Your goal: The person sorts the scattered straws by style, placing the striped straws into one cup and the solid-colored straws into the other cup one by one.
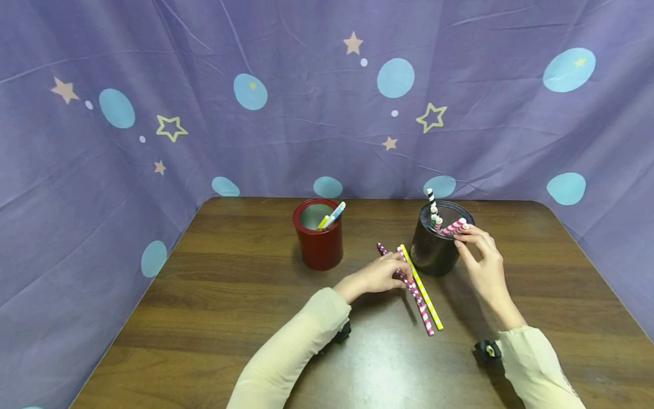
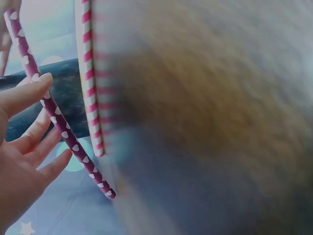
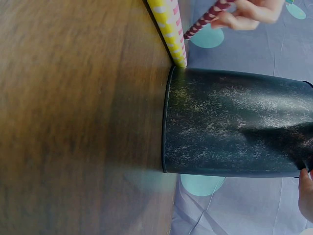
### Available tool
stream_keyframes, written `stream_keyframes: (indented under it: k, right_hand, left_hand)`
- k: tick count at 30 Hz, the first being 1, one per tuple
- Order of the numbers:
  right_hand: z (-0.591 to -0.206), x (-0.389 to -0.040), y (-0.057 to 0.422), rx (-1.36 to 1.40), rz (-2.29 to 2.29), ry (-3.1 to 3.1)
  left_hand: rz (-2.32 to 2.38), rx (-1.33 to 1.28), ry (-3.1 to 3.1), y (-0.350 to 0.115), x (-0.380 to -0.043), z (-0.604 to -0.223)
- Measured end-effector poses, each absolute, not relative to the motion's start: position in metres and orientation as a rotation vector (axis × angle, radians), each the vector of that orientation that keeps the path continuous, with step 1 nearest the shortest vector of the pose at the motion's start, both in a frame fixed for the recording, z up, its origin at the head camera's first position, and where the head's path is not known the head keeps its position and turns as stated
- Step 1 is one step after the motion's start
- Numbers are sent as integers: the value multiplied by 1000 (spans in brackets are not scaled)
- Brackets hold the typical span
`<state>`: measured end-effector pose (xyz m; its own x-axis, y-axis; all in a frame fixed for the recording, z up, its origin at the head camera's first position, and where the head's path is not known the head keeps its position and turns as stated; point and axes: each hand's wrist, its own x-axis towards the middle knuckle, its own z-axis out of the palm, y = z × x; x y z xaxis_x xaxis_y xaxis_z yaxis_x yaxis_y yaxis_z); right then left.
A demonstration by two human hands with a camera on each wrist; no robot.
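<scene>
My left hand (image 1: 383,274) pinches a purple paper straw with white hearts (image 2: 73,142) between thumb and fingers, holding it tilted over the table. Under and beside it, a yellow-and-white straw (image 1: 426,295) and a pink-and-white striped straw (image 1: 426,321) lie side by side near the black can (image 1: 434,250). At that can's right rim is my right hand (image 1: 485,264), the thumb on the outer wall and fingers over the edge. Pink striped straws (image 1: 452,227) lean close to these fingers. A black-and-white straw (image 1: 431,197) stands at the can's left side.
Left of the black can, a dark red can (image 1: 321,247) holds a few thin sticks, yellow and blue-white (image 1: 334,215). Both cans stand toward the back of the brown wooden table (image 1: 230,295). A purple curtain (image 1: 306,34) hangs behind the table.
</scene>
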<state>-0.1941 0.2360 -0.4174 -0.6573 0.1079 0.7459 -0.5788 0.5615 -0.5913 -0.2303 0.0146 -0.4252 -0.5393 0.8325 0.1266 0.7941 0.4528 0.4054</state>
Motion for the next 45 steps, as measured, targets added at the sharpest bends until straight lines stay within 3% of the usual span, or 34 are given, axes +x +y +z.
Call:
stream_keyframes:
  k: [13, 26, 33, 45]
  right_hand:
    - [-417, -194, 236, 376, 1132, -2022]
    - [-418, -194, 235, 385, 1134, -2001]
    - [-418, -195, 236, 377, 1136, -2006]
    - [-418, -195, 235, 371, 1138, -2002]
  left_hand:
    - [1134, 1471, 2610, 12, -226, -410]
    - [1737, 1274, 2481, 12, -219, -395]
    - [1916, 1181, 2405, 7, -197, -360]
    - [2277, 997, 2140, 5, -196, -348]
